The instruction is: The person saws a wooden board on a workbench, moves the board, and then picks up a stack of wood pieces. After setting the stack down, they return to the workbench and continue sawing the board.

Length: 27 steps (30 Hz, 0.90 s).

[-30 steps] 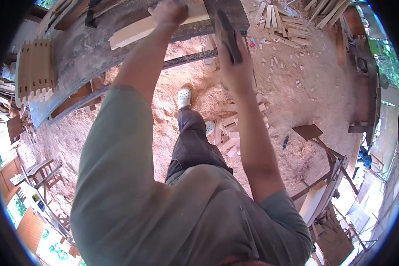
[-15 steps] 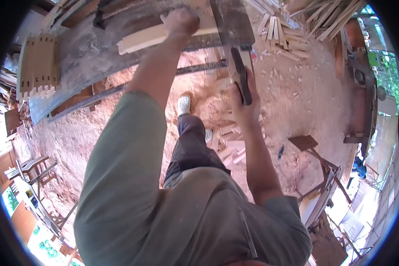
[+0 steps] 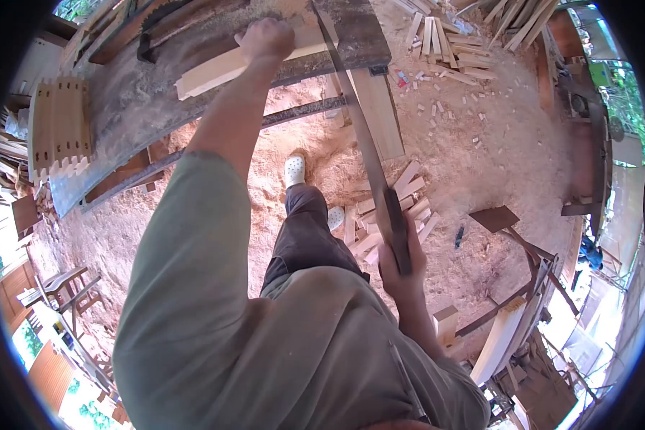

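My left hand is closed over a pale piece of wood, holding it down on the dark workbench. In my right hand is the dark handle of a handsaw, its fingers wrapped round the grip. The long blade slants up and away from me, its far part meeting the wood's right end, just right of my left hand. At the bench's left end stands a stack of pale slats with slots and toothed ends.
Cut wood offcuts lie on the sawdust-covered floor by my feet. More strips are piled beyond the bench at the right. A pale board stands out below the bench edge. A wooden stand is at my right.
My right hand has drawn the saw back toward my body, so more blade shows. My left hand stays on the wood; the view has shifted slightly.
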Motion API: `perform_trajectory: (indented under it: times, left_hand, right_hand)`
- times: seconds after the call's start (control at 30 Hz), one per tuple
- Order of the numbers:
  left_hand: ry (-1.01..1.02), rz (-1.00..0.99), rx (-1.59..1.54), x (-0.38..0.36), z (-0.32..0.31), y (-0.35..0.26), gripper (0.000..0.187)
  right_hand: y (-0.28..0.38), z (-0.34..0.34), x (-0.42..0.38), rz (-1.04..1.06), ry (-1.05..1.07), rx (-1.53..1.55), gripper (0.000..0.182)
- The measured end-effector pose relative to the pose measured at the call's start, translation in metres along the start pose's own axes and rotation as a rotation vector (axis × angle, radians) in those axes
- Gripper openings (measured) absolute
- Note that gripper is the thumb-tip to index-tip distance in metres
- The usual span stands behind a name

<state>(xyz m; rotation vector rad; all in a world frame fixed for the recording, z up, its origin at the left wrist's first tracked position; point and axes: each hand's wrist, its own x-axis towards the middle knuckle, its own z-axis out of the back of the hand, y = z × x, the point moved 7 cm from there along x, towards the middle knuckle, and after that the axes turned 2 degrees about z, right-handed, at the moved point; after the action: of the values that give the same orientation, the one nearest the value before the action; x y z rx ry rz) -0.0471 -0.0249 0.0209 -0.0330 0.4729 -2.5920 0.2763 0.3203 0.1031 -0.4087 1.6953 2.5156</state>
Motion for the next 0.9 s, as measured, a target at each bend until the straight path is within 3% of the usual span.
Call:
perform_trajectory:
  times: [0.1,0.17,0.27,0.37,0.47,0.6,0.67,0.7,0.77,0.8,0.87,0.9]
  left_hand:
    - [-0.008,-0.007,0.016,0.002,-0.005,0.002,0.042]
    - [-0.02,0.005,0.015,0.002,-0.003,0.0,0.041]
    - [-0.007,-0.009,0.025,-0.007,0.001,0.0,0.042]
    - [0.014,-0.012,0.012,-0.004,0.004,-0.002,0.042]
    - [0.009,0.007,-0.011,0.0,0.0,0.0,0.043]
    - [-0.076,-0.03,-0.052,0.003,-0.004,0.003,0.047]
    - [-0.083,-0.03,-0.051,0.003,-0.006,0.003,0.047]
    - [-0.095,-0.034,-0.052,0.003,-0.004,0.002,0.047]
    - [-0.097,-0.036,-0.05,0.002,-0.005,0.003,0.047]
    - [-0.086,-0.035,-0.053,0.003,-0.005,0.003,0.047]
    - [-0.079,-0.034,-0.055,-0.004,-0.004,0.004,0.047]
    - [-0.066,-0.041,-0.046,-0.007,-0.001,0.003,0.047]
  right_hand:
    - [-0.012,0.017,-0.032,-0.041,0.011,-0.068,0.062]
    - [0.009,0.008,0.012,0.226,0.008,-0.096,0.062]
    - [0.034,-0.045,0.152,0.24,-0.062,0.005,0.055]
    - [0.071,-0.072,0.217,0.386,-0.047,0.042,0.052]
    - [0.056,-0.061,0.17,0.367,-0.08,0.035,0.055]
    - [-0.01,-0.017,0.043,0.148,-0.049,0.021,0.061]
    - [-0.007,0.001,0.005,0.092,-0.016,-0.017,0.06]
    - [-0.01,-0.004,0.017,0.094,-0.017,-0.011,0.06]
    - [0.006,-0.014,0.058,0.441,-0.108,-0.111,0.061]
    - [0.019,-0.032,0.1,0.25,-0.085,-0.026,0.058]
    - [0.043,-0.069,0.188,0.232,-0.013,-0.044,0.055]
    - [0.047,-0.073,0.192,0.247,-0.023,-0.035,0.055]
